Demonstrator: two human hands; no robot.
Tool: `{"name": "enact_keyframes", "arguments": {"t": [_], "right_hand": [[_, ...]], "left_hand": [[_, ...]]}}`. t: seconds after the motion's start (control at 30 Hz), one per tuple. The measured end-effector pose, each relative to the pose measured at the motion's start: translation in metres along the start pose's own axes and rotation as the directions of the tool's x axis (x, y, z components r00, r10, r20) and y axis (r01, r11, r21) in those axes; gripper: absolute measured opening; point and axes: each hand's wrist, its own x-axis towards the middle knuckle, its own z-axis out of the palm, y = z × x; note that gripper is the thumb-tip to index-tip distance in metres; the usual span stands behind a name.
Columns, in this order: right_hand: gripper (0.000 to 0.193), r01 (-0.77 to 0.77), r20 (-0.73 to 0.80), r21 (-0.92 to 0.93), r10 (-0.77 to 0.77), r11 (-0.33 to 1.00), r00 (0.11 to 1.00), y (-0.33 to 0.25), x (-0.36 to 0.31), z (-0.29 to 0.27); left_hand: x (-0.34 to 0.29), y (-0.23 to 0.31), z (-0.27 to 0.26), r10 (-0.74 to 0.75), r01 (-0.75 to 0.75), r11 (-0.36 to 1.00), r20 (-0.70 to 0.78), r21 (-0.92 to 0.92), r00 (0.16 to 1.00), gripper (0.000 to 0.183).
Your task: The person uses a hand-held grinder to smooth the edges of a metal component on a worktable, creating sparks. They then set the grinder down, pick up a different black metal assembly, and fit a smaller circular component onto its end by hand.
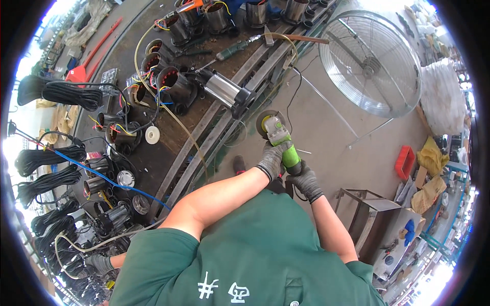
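1. While both your gloved hands grip the green angle grinder [291,157], your left hand [271,160] is wrapped near its head and your right hand [306,183] closes round the rear of its body. Whether a finger is on the switch, you cannot tell from here.
2. The grinder sits in front of your chest, beside the bench edge and over the floor [316,109]; its disc [264,124] faces away from you. Whether it spins is unclear.
3. To handle it well, hold this two-handed grip firm, brace your elbows, and set your left fingers well behind the disc.
4. Meet any workpiece lightly, with sparks thrown away from your body.
5. Mind the black cord [289,106] just beyond the grinder; it could snag.
6. Nearest on the bench [163,158], a steel cylinder with black ends [222,87] lies by the long steel rails [200,136], close enough to be clipped.
7. Behind it are a power screwdriver [232,51] and a hammer [306,39]; a pale hose [176,118] crosses the bench.
8. Farther right, a large fan [368,66] and a metal stand [375,203] limit your room.
9. At lower left, a co-worker's gloved hand [99,263] is among cables, so aim sparks elsewhere.
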Motion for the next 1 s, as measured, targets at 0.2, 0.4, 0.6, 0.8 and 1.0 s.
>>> {"name": "enact_keyframes", "arguments": {"t": [0.2,0.4,0.6,0.8,1.0], "right_hand": [[0.081,-0.020,-0.029,-0.004,0.020,1.000,0.999,-0.024,-0.001,0.020],[0.071,-0.068,0.040,-0.057,0.071,0.996,0.997,-0.030,0.003,0.019],[0.062,-0.052,-0.005,-0.150,0.052,0.987,0.999,-0.022,0.003,0.022],[0.044,-0.021,-0.072,-0.252,0.002,0.967,0.997,-0.012,0.011,0.025],[0.041,0.038,-0.134,-0.226,-0.070,0.973,0.989,-0.004,0.012,0.023]], "left_hand": [[0.022,-0.006,-0.015,0.082,-0.083,0.997,-0.086,-0.007,0.993,0.043],[0.033,-0.015,-0.030,0.127,-0.128,0.992,-0.117,-0.001,0.985,0.052],[0.043,-0.022,-0.037,0.088,-0.076,0.994,-0.141,0.084,0.986,0.051],[0.046,-0.020,-0.036,0.064,-0.055,0.997,-0.147,0.062,0.987,0.050],[0.036,-0.011,-0.030,0.085,-0.081,0.995,-0.061,0.065,0.994,0.053]]}}
